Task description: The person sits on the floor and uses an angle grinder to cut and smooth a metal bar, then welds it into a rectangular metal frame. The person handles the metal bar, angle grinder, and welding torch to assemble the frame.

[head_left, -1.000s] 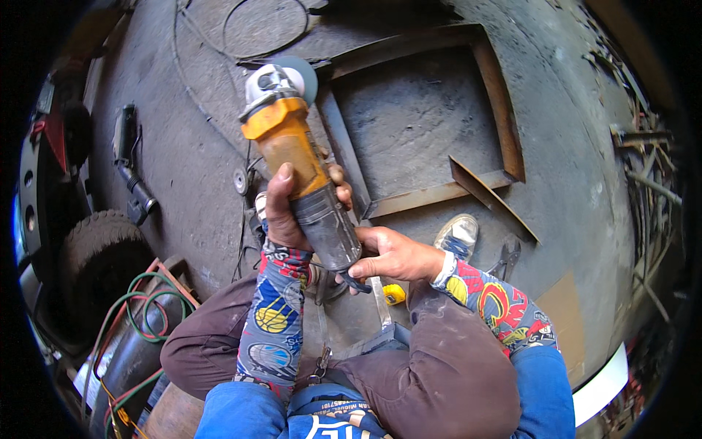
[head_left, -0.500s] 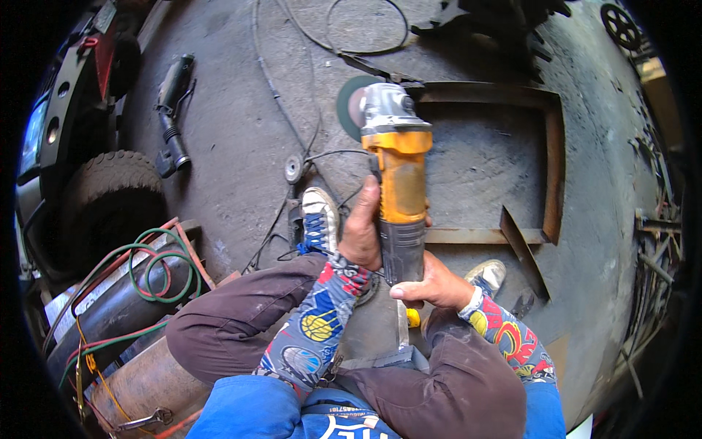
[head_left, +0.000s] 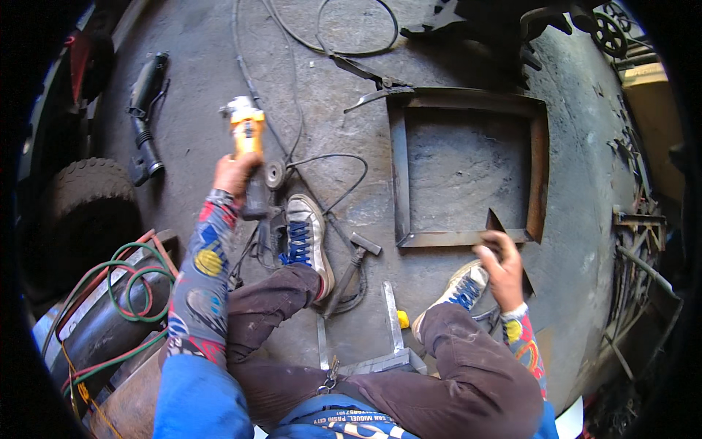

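Over concrete (head_left: 197, 146), left fingers (head_left: 248, 159) grip grinder (head_left: 248, 132); right fingers (head_left: 500, 238) curl.

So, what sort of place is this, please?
Most likely a metalworking or repair workshop: an angle grinder, a rectangular metal frame and a hammer are all in view.

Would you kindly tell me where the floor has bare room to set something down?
Inside the square metal frame the floor is mostly bare, as is the strip between that frame and the scrap metal at right. It is crowded around the left shoe, with hammer, cable and held grinder nearby.
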`<state>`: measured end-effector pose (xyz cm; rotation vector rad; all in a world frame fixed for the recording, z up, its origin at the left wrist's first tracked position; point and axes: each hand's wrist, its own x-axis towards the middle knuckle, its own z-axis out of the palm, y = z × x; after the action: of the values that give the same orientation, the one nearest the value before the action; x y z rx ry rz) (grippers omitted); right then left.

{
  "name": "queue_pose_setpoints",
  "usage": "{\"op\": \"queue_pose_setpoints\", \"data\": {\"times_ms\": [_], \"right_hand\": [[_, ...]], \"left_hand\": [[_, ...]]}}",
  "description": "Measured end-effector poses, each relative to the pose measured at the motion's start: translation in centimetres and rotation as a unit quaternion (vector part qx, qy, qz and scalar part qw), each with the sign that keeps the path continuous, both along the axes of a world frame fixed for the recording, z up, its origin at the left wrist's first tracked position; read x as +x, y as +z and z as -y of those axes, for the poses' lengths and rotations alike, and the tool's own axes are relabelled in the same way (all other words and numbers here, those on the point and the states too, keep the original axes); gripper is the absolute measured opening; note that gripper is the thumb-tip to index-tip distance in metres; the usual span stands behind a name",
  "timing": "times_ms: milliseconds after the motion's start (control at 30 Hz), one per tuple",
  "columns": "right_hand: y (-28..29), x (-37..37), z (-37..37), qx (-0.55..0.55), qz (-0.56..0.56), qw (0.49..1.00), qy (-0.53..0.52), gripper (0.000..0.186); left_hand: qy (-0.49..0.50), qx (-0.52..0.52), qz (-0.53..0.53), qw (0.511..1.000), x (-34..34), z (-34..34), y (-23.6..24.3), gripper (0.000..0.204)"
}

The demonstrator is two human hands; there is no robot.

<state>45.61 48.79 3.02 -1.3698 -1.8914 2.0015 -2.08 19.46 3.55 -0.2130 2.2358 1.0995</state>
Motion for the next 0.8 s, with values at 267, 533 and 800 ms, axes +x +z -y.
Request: {"op": "queue_pose_setpoints", "data": {"times_ms": [267,533,800], "right_hand": [[-2.2,22.9,1.8,0.081,0.332,0.928,-0.147,0.033],[-4.3,22.3,4.6,0.121,0.427,0.895,-0.038,0.063],[-7.7,17.9,-0.1,0.34,0.438,0.831,-0.043,0.075]], "left_hand": [[0.072,-0.389,-0.19,0.898,-8.1,13.0,-10.3,0.07],[0.148,-0.336,-0.27,0.89,-4.4,18.2,-18.5,0.082],[0.133,-0.423,-0.157,0.882,-7.8,20.9,-19.8,0.109]]}}
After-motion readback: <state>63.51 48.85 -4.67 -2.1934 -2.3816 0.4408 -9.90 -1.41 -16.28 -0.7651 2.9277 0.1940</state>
